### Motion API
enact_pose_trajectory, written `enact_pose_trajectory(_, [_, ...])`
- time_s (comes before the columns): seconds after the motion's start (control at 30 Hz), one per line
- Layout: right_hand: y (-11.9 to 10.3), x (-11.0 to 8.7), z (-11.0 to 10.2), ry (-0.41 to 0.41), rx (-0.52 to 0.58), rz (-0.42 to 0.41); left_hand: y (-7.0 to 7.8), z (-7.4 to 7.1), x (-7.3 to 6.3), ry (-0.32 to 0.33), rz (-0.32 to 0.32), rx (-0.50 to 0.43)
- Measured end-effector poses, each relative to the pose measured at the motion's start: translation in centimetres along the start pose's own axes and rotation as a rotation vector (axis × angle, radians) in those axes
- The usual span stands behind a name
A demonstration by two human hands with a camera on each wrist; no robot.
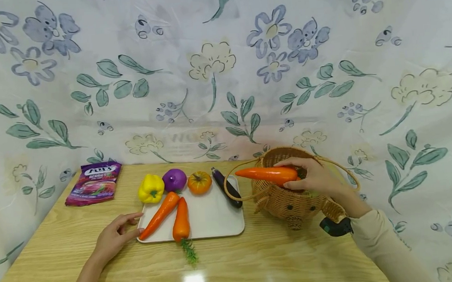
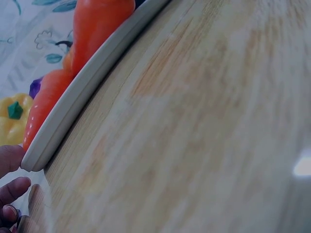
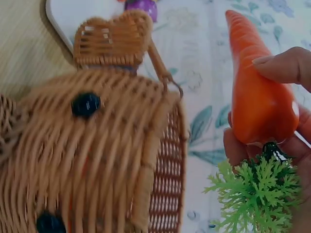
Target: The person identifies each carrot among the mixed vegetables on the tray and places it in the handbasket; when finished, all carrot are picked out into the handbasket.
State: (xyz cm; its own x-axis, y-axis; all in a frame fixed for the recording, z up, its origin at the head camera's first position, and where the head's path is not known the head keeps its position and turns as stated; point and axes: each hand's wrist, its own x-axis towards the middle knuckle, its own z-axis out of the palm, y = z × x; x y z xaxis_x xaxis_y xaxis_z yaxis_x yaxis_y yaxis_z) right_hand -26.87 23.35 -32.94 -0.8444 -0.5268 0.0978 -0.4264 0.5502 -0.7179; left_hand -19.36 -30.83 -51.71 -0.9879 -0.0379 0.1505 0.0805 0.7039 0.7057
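Observation:
My right hand [image 1: 310, 177] grips an orange carrot [image 1: 268, 173] by its thick end, over the mouth of a wicker basket [image 1: 284, 204] with an animal face. The right wrist view shows the thumb and fingers around the carrot [image 3: 262, 92], its green leafy top [image 3: 257, 194] hanging below them. At the left edge of a white tray [image 1: 211, 221], my left hand [image 1: 117, 234] has its fingers spread loosely, a fingertip right at the corner. On the tray lie two carrots, a yellow bell pepper [image 1: 151, 188], a purple round vegetable [image 1: 175, 180], an orange tomato [image 1: 199, 182] and an eggplant [image 1: 226, 187].
A purple FOX'S candy bag [image 1: 95, 183] lies at the back left of the wooden table [image 1: 233, 265]. The basket's thin hoop handle [image 1: 229, 188] leans out over the tray's right side. Behind the table hangs a floral cloth [image 1: 207, 94].

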Motion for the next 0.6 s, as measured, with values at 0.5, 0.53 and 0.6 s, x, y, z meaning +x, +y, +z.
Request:
enact_pose_trajectory(0.5, [2.6,0.6,-4.1,0.0,-0.006,0.087,-0.1,0.0,-0.1,0.011,0.018,-0.004])
enact_pose_trajectory(0.53, [2.9,0.6,-4.2,0.0,-0.007,0.092,-0.1,0.0,-0.1,0.011,0.017,-0.006])
enact_pose_trajectory(0.6, [3.5,0.6,-4.6,0.0,-0.013,0.11,-0.1,0.0,-0.1,0.011,0.017,-0.004])
